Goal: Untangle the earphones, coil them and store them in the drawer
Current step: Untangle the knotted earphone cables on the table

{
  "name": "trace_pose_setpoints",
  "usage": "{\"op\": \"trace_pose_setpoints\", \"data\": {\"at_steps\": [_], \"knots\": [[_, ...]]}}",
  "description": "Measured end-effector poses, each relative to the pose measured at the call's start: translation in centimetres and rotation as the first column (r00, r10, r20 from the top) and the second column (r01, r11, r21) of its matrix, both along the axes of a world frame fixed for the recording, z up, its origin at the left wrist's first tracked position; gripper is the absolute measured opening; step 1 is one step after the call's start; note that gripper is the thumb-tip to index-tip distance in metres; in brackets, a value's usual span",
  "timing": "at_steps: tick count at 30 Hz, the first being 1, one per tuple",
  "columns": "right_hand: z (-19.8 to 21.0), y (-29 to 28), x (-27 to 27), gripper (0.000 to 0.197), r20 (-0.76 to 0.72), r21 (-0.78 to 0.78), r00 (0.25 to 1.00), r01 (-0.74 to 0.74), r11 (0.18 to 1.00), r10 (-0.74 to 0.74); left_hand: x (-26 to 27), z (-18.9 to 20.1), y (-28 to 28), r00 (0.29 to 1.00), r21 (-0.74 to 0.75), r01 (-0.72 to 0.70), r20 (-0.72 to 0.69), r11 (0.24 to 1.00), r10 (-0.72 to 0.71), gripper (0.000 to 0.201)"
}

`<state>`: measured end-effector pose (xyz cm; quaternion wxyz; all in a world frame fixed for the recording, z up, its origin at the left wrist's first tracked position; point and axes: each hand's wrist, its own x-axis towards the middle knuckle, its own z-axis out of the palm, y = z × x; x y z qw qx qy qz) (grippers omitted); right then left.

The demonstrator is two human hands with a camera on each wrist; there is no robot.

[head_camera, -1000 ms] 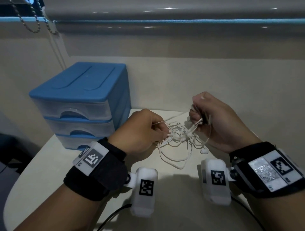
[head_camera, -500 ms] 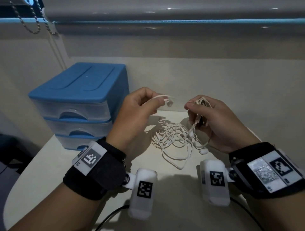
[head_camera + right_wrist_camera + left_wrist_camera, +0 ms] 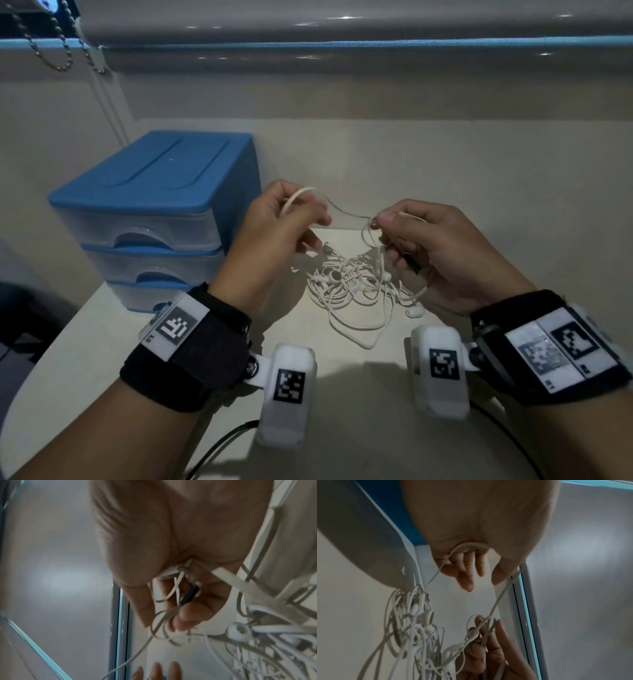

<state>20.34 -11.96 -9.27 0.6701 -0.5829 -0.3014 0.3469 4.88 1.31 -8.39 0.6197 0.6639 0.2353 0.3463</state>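
Note:
A tangle of white earphones (image 3: 352,284) lies on the pale table (image 3: 359,428) between my hands, one earbud (image 3: 415,311) lying off to its right. My left hand (image 3: 291,219) is raised over it and grips a strand of cord (image 3: 467,545) that runs across its palm. That strand spans to my right hand (image 3: 404,233), which pinches the cord and also holds a bundle of loops with a dark plug (image 3: 188,593). The tangle (image 3: 419,622) hangs just below both hands, an earbud (image 3: 240,630) near the right fingertips. The blue three-drawer unit (image 3: 154,205) stands at left, all drawers closed.
The wall rises close behind the table. A roller blind (image 3: 342,20) with a bead chain (image 3: 51,51) hangs above at the back left. The table's rounded edge (image 3: 44,370) drops off at left. Black cables (image 3: 219,445) trail from the wrist cameras near me.
My left hand has lifted away from the tangle and drawn a strand up and to the left. The right hand has held its bundle; the strand now stretches between both hands.

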Motion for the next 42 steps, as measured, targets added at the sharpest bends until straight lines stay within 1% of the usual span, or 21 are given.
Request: {"op": "trace_pose_setpoints", "data": {"at_steps": [2,4,6,8,10,13,15,16,19,21,24,27,29,30,33,34,35,36,37,39,42], "knots": [[0.3,-0.2,-0.4,0.016,-0.094,0.081,0.989,-0.103,0.991,0.11,0.1,-0.4,0.1,0.992,0.049,0.042,-0.121,0.998,-0.036,0.031],[0.5,-0.4,-0.5,0.026,-0.136,0.145,0.966,-0.199,0.969,0.219,0.2,-0.8,0.3,0.98,0.098,0.112,-0.175,0.989,-0.094,0.05],[0.6,-0.5,-0.4,0.036,-0.13,0.186,0.946,-0.271,0.945,0.297,0.3,-1.1,0.2,0.964,0.075,0.221,-0.166,0.972,-0.206,0.049],[0.6,-0.5,-0.4,0.041,-0.11,0.197,0.943,-0.288,0.937,0.313,0.3,-1.3,0.0,0.943,0.043,0.308,-0.147,0.95,-0.299,0.037],[0.6,-0.3,-0.5,0.043,-0.105,0.199,0.954,-0.255,0.946,0.279,0.3,-1.4,-0.3,0.943,0.022,0.317,-0.114,0.948,-0.312,0.026],[0.3,0.0,-0.5,0.033,-0.154,0.22,0.973,-0.135,0.966,0.171,0.4,-1.3,-0.5,0.961,0.055,0.253,-0.13,0.966,-0.244,0.014],[0.2,0.1,-0.2,0.025,-0.181,0.226,0.98,-0.042,0.973,0.084,0.5,-1.3,-0.4,0.972,0.01,0.212,-0.102,0.977,-0.21,0.013],[0.2,0.2,0.0,0.023,-0.186,0.228,0.981,-0.004,0.974,0.047,0.5,-1.3,-0.2,0.978,0.012,0.183,-0.103,0.983,-0.181,0.014],[0.3,0.3,0.4,0.021,-0.199,0.223,0.979,0.095,0.97,-0.051,0.4,-1.2,0.2,0.983,0.104,0.136,-0.14,0.985,-0.121,0.018],[0.4,0.2,0.6,0.021,-0.19,0.225,0.978,0.132,0.966,-0.09,0.2,-1.1,0.3,0.982,0.11,0.144,-0.135,0.983,-0.129,0.021],[0.3,0.1,1.0,0.022,-0.096,0.184,0.988,0.136,0.974,-0.12,0.3,-1.3,0.3,0.987,0.063,0.15,-0.059,0.987,-0.147,0.023],[0.3,0.0,1.1,0.021,-0.015,0.137,0.994,0.105,0.985,-0.104,0.2,-1.1,0.1,0.988,0.086,0.147,-0.053,0.985,-0.143,0.024],[0.3,-0.1,0.9,0.018,0.085,0.079,0.993,0.073,0.994,-0.079,0.1,-1.0,0.1,0.987,0.093,0.157,-0.05,0.983,-0.153,0.024],[0.4,-0.2,0.6,0.017,0.15,0.054,0.988,0.034,0.998,-0.042,0.1,-1.0,0.1,0.987,0.091,0.16,-0.043,0.983,-0.156,0.024],[0.3,-0.3,-0.2,0.028,0.295,-0.027,0.948,-0.112,0.993,0.115,0.2,-1.0,-0.2,0.987,0.063,0.158,-0.012,0.985,-0.157,0.023],[0.2,-0.4,-0.3,0.026,0.338,-0.065,0.928,-0.144,0.987,0.158,0.3,-1.0,-0.3,0.987,0.043,0.16,0.001,0.986,-0.16,0.022],[0.2,-0.4,-0.4,0.019,0.389,-0.102,0.902,-0.158,0.982,0.186,0.3,-1.0,-0.3,0.986,0.016,0.163,0.014,0.986,-0.163,0.022],[0.2,-0.4,-0.4,0.011,0.435,-0.133,0.879,-0.151,0.98,0.194,0.4,-0.9,-0.4,0.986,-0.009,0.163,0.025,0.987,-0.163,0.022],[0.1,-0.4,-0.3,0.008,0.463,-0.142,0.868,-0.125,0.982,0.177,0.4,-0.9,-0.4,0.987,-0.024,0.161,0.032,0.987,-0.16,0.022],[0.0,-0.3,0.0,0.014,0.452,-0.118,0.885,-0.065,0.991,0.112,0.5,-0.9,-0.3,0.989,0.003,0.149,0.015,0.989,-0.149,0.021],[0.0,-0.1,0.3,0.015,0.38,-0.048,0.924,-0.018,0.999,0.035,0.4,-0.8,-0.2,0.99,0.031,0.137,-0.032,0.99,-0.136,0.02]]}}
